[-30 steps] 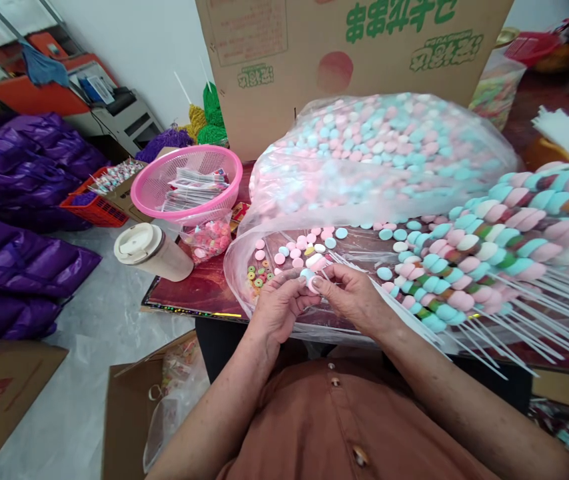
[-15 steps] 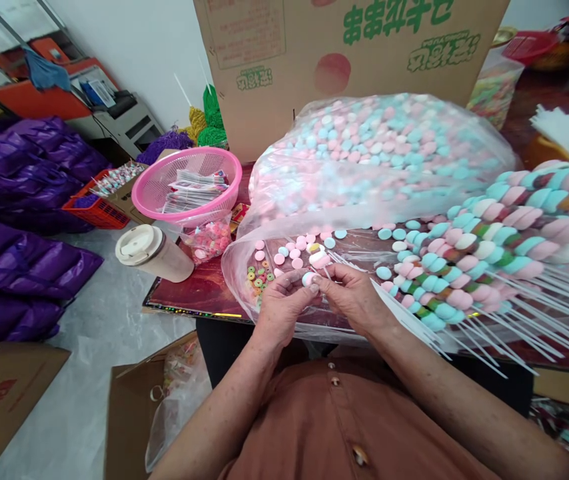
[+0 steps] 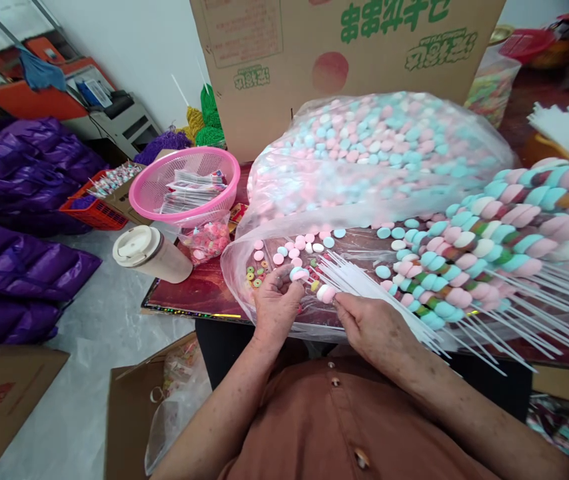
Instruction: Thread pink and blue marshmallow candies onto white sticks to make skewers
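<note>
My left hand (image 3: 278,300) is closed, its thumb and fingers pinching blue and pink marshmallows (image 3: 298,273). A yellow-green gummy ring (image 3: 315,286) and white and pink marshmallows (image 3: 325,293) line up between my hands, seemingly on one skewer. At the pink end of this row, my right hand (image 3: 372,327) is closed in a pinch; the stick itself is hidden there. Thin white sticks (image 3: 349,273) lie in a bundle just beyond my right hand. Loose marshmallows (image 3: 278,258) and gummy rings (image 3: 253,275) are scattered on clear plastic beyond my left hand.
A big clear bag of marshmallows (image 3: 379,153) fills the table's back, before a cardboard box (image 3: 264,113). Finished marshmallow skewers (image 3: 489,240) are piled at right. A pink basket (image 3: 137,200) and a lidded cup (image 3: 164,260) stand left, near the table edge (image 3: 189,312).
My hands have moved apart, the right one going right and down. The row of marshmallows and a gummy ring now shows between them. The white stick bundle is more exposed.
</note>
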### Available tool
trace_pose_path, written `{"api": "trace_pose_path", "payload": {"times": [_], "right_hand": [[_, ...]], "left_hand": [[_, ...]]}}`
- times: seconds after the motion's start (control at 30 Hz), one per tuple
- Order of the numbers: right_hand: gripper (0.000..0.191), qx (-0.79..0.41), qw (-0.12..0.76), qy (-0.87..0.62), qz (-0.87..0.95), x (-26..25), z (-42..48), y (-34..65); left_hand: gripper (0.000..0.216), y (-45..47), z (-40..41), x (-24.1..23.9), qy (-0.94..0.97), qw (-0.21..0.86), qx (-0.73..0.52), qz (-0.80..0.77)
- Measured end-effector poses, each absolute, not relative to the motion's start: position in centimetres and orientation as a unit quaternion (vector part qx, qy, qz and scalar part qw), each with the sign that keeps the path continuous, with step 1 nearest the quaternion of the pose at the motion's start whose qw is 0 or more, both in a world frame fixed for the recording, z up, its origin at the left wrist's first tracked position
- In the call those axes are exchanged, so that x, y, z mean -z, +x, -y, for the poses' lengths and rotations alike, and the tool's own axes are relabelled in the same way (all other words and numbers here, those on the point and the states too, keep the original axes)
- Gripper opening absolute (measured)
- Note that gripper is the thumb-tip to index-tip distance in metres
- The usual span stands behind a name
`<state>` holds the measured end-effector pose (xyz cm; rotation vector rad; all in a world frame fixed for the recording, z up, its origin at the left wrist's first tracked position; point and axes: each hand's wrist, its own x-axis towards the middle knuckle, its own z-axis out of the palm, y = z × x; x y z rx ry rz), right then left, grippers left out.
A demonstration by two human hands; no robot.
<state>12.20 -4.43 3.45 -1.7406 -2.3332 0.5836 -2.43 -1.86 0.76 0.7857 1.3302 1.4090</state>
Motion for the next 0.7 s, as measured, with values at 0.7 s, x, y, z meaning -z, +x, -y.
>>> {"api": "trace_pose_path", "payload": {"times": [0.7], "right_hand": [[0.024,-0.243,0.181,-0.563,0.769,-1.5,4.0,10.1]], "left_hand": [[0.021,-3.5,2.8,-1.3,0.581,0.348,-0.507,-0.533]]}}
